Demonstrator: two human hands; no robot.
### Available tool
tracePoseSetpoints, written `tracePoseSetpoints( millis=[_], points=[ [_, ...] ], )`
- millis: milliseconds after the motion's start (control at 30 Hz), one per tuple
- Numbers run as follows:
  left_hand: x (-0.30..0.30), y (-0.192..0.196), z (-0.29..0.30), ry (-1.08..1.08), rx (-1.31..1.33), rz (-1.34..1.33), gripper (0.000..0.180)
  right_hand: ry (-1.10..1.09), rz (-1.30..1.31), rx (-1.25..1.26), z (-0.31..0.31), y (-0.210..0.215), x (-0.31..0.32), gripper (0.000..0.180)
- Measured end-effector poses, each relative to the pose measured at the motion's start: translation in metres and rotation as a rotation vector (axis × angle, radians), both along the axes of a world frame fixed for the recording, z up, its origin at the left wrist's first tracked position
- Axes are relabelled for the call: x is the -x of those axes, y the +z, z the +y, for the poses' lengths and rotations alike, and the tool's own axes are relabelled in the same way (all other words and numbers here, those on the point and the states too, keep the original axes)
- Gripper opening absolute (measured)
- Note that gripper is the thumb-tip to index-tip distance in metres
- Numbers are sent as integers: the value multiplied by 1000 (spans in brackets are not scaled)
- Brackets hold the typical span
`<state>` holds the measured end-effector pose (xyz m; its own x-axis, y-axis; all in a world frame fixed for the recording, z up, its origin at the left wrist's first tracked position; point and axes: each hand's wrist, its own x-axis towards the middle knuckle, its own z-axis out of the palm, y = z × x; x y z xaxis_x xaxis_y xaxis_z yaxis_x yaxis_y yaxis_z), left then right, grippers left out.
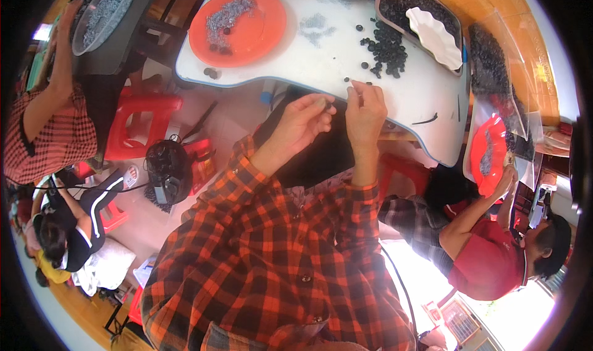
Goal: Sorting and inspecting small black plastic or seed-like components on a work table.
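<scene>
My left hand (298,127) is closed in front of the table's near edge, its thumb and forefinger pinching a small dark round part (327,104). Just to the right, my right hand (367,113) has its fingers pressed together over the edge; anything they grip is too small to make out. Beyond it, a heap of small black round parts (389,53) lies on the white table (315,61). Small silvery pieces (230,16) and a few dark parts rest on an orange plate (269,33) at the table's left.
A black tray of dark parts (395,11) stands at the far right, a white scalloped dish (435,39) across it. Thin black strips (425,119) lie near the right edge. Co-workers sit on both sides, one beside a red scalloped dish (494,166). A red stool (142,119) stands left.
</scene>
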<state>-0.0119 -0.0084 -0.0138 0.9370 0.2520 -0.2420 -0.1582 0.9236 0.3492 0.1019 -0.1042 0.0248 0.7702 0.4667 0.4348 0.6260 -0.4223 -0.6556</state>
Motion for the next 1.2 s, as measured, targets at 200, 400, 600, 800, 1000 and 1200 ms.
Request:
tracePoseSetpoints(
  millis=[200,400,600,800,1000,1200],
  points=[
    [0,-2,1,11,-5,-5,21,-135,-55,5,-16,-4,-3,10],
    [-2,-5,-1,-10,-36,24,21,-214,-5,41,-29,-6,-15,11],
    [0,-7,-2,-16,-55,25,21,-232,-12,88,-29,-6,-21,10],
    [-1,-10,-3,-34,-60,5,19,-224,10,65,-29,-7,-23,11],
    [-2,-7,-4,-22,-88,57,19,-225,14,112,-18,0,-30,11],
    [-1,-6,-4,-28,-93,65,20,-247,-110,219,-15,-5,-48,16]
  ],
)
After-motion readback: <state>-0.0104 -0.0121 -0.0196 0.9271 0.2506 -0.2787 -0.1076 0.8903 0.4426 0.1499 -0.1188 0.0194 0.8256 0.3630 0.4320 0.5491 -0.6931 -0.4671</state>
